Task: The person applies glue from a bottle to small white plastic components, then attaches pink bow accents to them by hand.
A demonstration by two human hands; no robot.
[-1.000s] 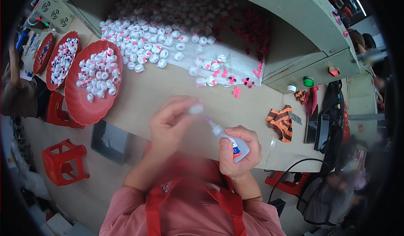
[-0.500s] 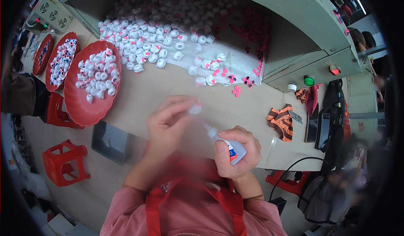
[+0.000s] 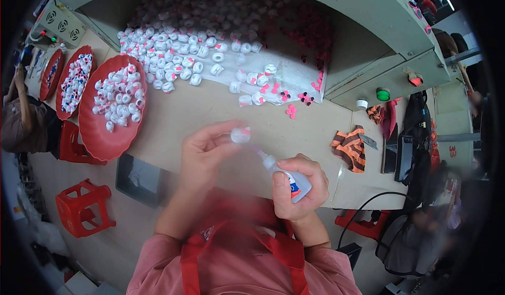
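Observation:
Between the thumb and fingers of my left hand [image 3: 202, 150] is a small rounded white piece with a pink patch [image 3: 240, 135]. My right hand [image 3: 302, 184] is wrapped round a translucent squeeze bottle [image 3: 300, 181] with a white, blue and red label. Its thin nozzle tilts up and left toward the white piece, with a small gap between them. Beyond my hands, many similar white pieces [image 3: 181, 58] lie in a heap on a white sheet. Small pink flower-like parts [image 3: 291, 111] lie at the heap's right, some with dark spots.
A red scalloped tray [image 3: 108, 140] of white pieces stands at the left, with further red trays behind. A greenish metal hood [image 3: 363, 24] arches over the heap. Striped cloth [image 3: 348, 148] lies at right. A grey bin [image 3: 138, 179] and red stool [image 3: 84, 208] are lower left.
The white piece in my left hand has turned and shows more of its face. My right hand and the bottle have shifted slightly right. At far left, another person's arm has come into view.

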